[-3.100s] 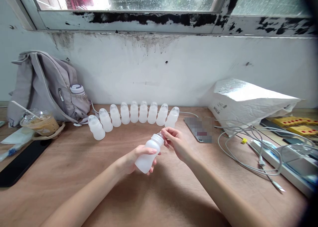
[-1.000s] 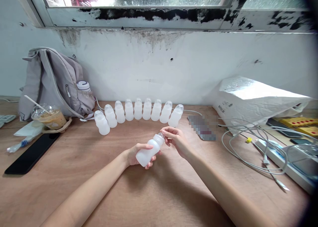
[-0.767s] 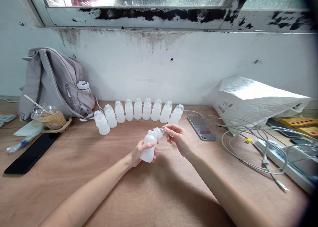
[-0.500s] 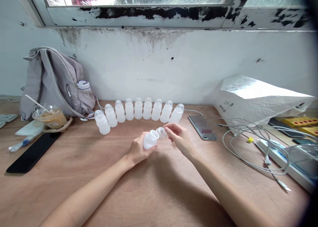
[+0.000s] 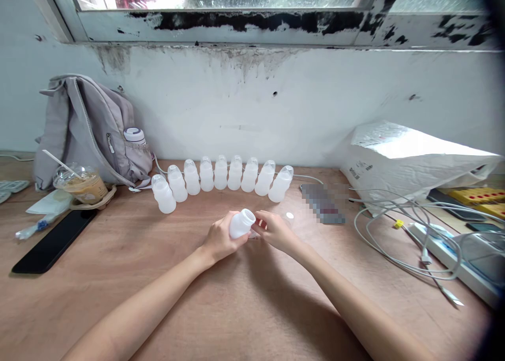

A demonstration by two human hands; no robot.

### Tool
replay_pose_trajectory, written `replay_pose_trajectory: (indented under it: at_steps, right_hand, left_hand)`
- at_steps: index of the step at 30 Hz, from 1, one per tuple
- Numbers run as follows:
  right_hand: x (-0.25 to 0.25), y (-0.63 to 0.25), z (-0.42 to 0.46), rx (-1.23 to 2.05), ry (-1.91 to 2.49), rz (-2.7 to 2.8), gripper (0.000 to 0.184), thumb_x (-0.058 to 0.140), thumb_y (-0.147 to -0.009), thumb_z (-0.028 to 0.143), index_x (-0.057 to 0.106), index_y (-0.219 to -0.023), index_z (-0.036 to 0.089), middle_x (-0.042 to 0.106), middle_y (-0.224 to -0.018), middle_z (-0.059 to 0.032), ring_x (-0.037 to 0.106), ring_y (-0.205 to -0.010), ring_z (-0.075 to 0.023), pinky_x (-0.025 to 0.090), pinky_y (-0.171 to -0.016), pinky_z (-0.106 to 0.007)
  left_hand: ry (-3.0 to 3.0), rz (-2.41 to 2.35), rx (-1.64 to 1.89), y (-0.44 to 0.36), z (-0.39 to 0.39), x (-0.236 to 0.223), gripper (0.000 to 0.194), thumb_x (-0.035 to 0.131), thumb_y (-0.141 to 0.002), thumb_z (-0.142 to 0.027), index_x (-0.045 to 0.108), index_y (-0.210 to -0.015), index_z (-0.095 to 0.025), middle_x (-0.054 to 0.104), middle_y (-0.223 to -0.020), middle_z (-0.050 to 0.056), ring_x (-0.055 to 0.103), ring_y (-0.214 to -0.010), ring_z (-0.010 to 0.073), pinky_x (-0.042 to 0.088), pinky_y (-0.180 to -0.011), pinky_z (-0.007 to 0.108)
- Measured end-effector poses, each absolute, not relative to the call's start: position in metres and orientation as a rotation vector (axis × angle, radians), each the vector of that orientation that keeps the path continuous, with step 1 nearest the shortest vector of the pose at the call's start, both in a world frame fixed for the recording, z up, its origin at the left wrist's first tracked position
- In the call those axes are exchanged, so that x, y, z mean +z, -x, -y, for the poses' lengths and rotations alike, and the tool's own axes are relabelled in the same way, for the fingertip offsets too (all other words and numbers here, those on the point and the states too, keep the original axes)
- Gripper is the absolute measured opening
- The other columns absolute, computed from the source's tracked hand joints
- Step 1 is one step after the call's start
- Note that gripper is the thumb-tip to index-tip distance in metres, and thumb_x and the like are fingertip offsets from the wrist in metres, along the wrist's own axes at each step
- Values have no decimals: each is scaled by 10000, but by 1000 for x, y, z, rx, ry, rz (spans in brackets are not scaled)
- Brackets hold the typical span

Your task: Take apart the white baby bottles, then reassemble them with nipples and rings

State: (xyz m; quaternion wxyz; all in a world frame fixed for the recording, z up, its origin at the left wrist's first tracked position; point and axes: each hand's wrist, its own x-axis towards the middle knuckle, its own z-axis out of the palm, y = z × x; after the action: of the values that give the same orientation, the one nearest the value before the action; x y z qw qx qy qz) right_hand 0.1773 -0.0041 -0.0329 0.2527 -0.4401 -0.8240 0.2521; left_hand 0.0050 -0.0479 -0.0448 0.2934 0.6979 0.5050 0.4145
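My left hand (image 5: 223, 237) is wrapped round a frosted white baby bottle (image 5: 241, 224). The bottle tilts to the right, and its threaded mouth is uncovered. Close beside the mouth is my right hand (image 5: 276, 230), its fingers curled together. A bit of a clear piece (image 5: 254, 235) shows below these fingertips; most of it is hidden. Just behind the right hand, a clear cap with a white disc (image 5: 290, 217) is on the table. Several similar bottles (image 5: 220, 174) with clear domed caps stand upright in a curved row behind the hands.
To the left are a grey backpack (image 5: 84, 124), an iced drink cup (image 5: 84, 184) and a black phone (image 5: 53, 242). On the right lie another phone (image 5: 323, 203), coiled white cables (image 5: 366, 234), a power strip (image 5: 450, 253) and a white bag (image 5: 398, 156).
My right hand has lowered, taking the clear cap-like piece from the bottle mouth down out of plain sight. The clear cap behind that hand now shows. The left hand has barely moved.
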Motion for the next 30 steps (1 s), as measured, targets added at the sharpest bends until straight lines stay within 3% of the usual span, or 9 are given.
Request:
replay_pose_trajectory:
  at_steps: [5, 8, 13, 17, 20, 23, 26, 30]
  right_hand:
    - [-32, -179, 4, 685, 1205, 2226, 129, 523, -759, 208, 599, -863, 215, 571, -661, 10, 512, -546, -132, 385, -538, -252]
    - [-28, -178, 5, 642, 1186, 2155, 128, 520, -785, 263, 595, -880, 222, 574, -668, 3, 517, -560, -142, 404, -550, -268]
    - [-8, -173, 17, 744, 1100, 1965, 226, 513, -818, 344, 554, -1006, 225, 613, -811, -45, 574, -721, -179, 455, -639, -301]
    - [15, -170, 31, 946, 1090, 1900, 248, 542, -801, 375, 559, -1009, 242, 628, -944, -46, 585, -816, -195, 460, -729, -334]
    - [25, -171, 34, 1059, 1125, 1909, 216, 591, -758, 385, 605, -920, 244, 644, -919, -32, 580, -854, -215, 449, -755, -350]
    - [31, -181, 27, 1136, 1134, 1820, 263, 622, -721, 411, 620, -905, 224, 648, -923, -44, 585, -859, -230, 462, -715, -341]
    - [38, -202, 13, 942, 1156, 1657, 309, 642, -700, 428, 618, -923, 215, 648, -920, -56, 591, -839, -231, 464, -692, -335]
    - [44, -237, -7, 574, 1264, 1533, 315, 659, -686, 413, 617, -924, 211, 648, -885, -65, 593, -782, -221, 454, -643, -317]
  left_hand:
    - [-1482, -1298, 1203, -2, 39, -46, 303, 691, -631, -366, 550, -835, -193, 581, -739, -16, 532, -673, 147, 405, -630, 235]
    - [-1253, -1218, 1228, 0, 33, -48, 296, 694, -623, -373, 518, -747, -169, 534, -652, -25, 516, -603, 128, 412, -584, 233]
    - [-1138, -1100, 1156, -4, 40, -33, 310, 602, -709, -421, 527, -817, -141, 560, -690, 15, 548, -550, 131, 439, -513, 251]
    - [-1205, -938, 945, -14, 54, -13, 364, 658, -688, -359, 568, -960, -134, 588, -700, 23, 552, -547, 136, 428, -491, 243]
    - [-1313, -928, 865, -20, 60, -9, 396, 663, -697, -338, 570, -1036, -155, 610, -760, 32, 582, -656, 167, 446, -575, 265]
    - [-1363, -980, 894, -21, 58, -14, 494, 675, -694, -350, 505, -1125, -177, 607, -1005, 79, 572, -910, 227, 450, -736, 308]
    - [-1324, -1031, 945, -18, 53, -20, 533, 646, -725, -354, 428, -1182, -189, 555, -1137, 113, 548, -1003, 231, 440, -811, 334]
    - [-1383, -1157, 1053, -12, 47, -25, 362, 606, -755, -328, 510, -1074, -185, 597, -1033, 90, 559, -972, 208, 434, -815, 317]
